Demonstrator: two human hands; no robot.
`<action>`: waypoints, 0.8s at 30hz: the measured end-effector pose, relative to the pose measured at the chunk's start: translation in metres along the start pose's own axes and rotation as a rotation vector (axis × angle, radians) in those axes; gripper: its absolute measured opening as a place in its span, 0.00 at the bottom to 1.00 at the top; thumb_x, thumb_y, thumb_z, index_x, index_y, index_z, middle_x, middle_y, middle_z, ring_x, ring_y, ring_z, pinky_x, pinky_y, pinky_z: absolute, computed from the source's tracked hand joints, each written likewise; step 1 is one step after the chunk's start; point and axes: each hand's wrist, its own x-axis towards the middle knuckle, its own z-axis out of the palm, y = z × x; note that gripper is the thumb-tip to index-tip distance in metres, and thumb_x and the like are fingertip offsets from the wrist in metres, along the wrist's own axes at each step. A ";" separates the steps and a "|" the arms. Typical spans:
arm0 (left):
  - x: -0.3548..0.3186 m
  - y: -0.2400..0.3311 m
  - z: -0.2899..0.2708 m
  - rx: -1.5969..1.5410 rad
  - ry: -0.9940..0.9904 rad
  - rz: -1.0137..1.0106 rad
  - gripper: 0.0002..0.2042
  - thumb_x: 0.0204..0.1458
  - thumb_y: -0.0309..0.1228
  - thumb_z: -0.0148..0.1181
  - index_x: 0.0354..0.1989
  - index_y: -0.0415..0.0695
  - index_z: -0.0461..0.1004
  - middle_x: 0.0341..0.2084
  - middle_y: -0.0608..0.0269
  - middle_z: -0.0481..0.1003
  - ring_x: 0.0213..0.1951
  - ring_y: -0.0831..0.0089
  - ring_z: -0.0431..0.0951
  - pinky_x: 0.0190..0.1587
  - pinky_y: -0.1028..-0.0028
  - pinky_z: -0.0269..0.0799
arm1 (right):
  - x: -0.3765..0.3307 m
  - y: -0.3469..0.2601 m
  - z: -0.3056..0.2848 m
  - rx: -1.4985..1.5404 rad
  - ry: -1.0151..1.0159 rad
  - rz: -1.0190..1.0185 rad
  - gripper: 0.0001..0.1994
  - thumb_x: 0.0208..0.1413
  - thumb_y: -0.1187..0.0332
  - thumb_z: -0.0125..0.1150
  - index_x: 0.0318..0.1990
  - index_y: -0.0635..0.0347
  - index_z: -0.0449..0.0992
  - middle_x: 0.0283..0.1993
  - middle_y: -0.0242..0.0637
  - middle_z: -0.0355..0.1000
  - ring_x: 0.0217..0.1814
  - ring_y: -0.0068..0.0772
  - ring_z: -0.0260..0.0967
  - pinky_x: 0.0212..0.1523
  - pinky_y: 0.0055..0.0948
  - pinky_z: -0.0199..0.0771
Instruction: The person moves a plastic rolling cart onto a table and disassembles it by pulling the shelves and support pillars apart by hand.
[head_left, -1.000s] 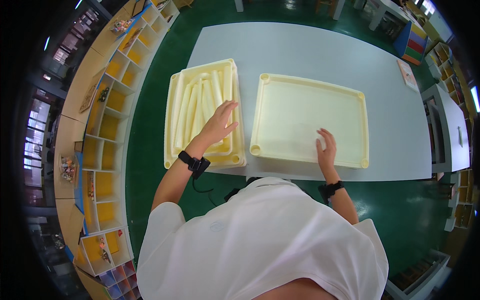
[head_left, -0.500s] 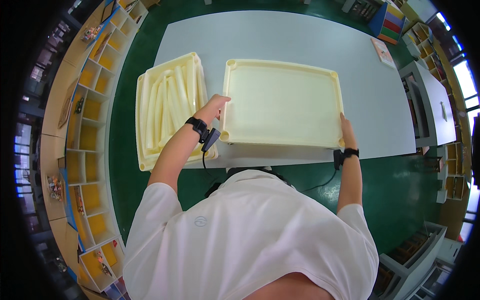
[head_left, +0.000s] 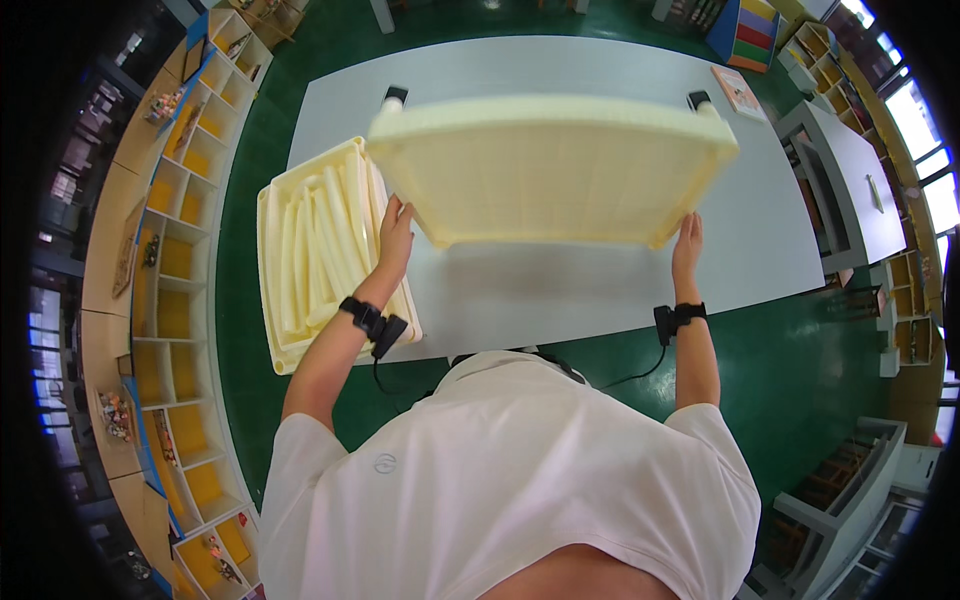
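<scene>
Both hands hold a big cream tray (head_left: 550,165) up off the grey table (head_left: 600,290). The left hand (head_left: 395,238) grips its left edge, the right hand (head_left: 687,245) its right, fingers seemingly flat. A tray of pale tubes (head_left: 315,255) lies left.

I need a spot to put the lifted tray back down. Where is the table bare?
Both hands, left hand and right hand, hold the empty tray tilted above the grey table. The table under it, right of the tray of pale tubes, is bare through to the right edge. The far strip is also free. The left end is crowded.
</scene>
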 end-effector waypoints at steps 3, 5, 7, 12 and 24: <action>-0.013 -0.021 -0.010 -0.243 0.040 -0.066 0.22 0.57 0.43 0.39 0.57 0.47 0.58 0.55 0.62 0.60 0.59 0.69 0.55 0.53 0.56 0.56 | 0.001 0.021 -0.016 0.265 -0.121 0.104 0.28 0.61 0.47 0.32 0.57 0.62 0.61 0.56 0.42 0.61 0.58 0.39 0.58 0.58 0.34 0.57; -0.023 -0.043 -0.025 -0.288 0.014 -0.067 0.21 0.57 0.44 0.39 0.56 0.48 0.59 0.56 0.61 0.59 0.61 0.66 0.54 0.53 0.57 0.57 | -0.017 0.019 -0.021 0.370 -0.228 0.253 0.30 0.60 0.46 0.30 0.59 0.61 0.57 0.60 0.39 0.57 0.62 0.38 0.55 0.61 0.35 0.54; -0.031 -0.056 -0.035 -0.400 0.042 -0.114 0.21 0.54 0.47 0.42 0.51 0.48 0.65 0.51 0.65 0.63 0.57 0.69 0.59 0.52 0.57 0.60 | -0.032 -0.003 -0.020 0.495 -0.178 0.343 0.32 0.60 0.43 0.27 0.63 0.56 0.47 0.66 0.39 0.46 0.67 0.39 0.46 0.62 0.40 0.51; -0.063 -0.043 -0.052 -0.316 -0.142 -0.229 0.19 0.56 0.42 0.43 0.52 0.45 0.64 0.47 0.63 0.69 0.51 0.67 0.68 0.52 0.63 0.62 | -0.061 -0.038 -0.055 0.455 -0.205 0.443 0.33 0.58 0.42 0.30 0.63 0.55 0.47 0.64 0.36 0.50 0.64 0.35 0.49 0.61 0.39 0.51; -0.118 -0.036 -0.032 -0.445 0.023 -0.434 0.19 0.59 0.43 0.33 0.53 0.46 0.61 0.50 0.67 0.65 0.53 0.72 0.64 0.55 0.69 0.58 | -0.108 -0.056 -0.073 0.487 -0.124 0.736 0.26 0.62 0.51 0.34 0.59 0.62 0.57 0.59 0.35 0.59 0.63 0.28 0.52 0.62 0.31 0.48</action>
